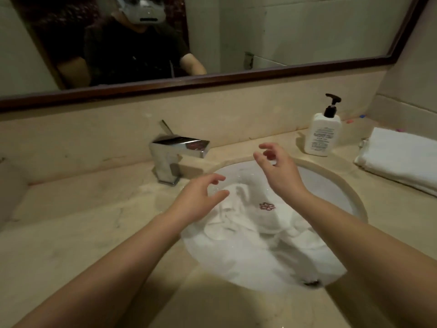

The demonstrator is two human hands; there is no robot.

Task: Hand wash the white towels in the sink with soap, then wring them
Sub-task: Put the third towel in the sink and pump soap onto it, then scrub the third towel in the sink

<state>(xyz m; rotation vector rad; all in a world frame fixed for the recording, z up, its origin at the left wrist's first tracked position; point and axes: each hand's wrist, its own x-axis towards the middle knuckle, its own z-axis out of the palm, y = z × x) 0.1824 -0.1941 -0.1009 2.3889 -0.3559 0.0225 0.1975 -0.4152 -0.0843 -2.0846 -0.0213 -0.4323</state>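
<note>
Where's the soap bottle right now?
In the head view, the soap bottle stands upright on the counter, back right of the sink, left of the folded towel.

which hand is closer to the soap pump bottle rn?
Right. The right hand hovers over the sink's far rim, just left of the soap pump bottle; the left hand is further left, near the faucet.

The sink (335, 183) lies open from above, though crumpled white towels (248, 233) fill most of its bowl. At its far-left rim the faucet (176, 155) juts toward the basin. On the counter (71, 233) to the right, a soap bottle (322, 131) and a folded towel (402, 155) take up room; the left stretch is bare.
</note>
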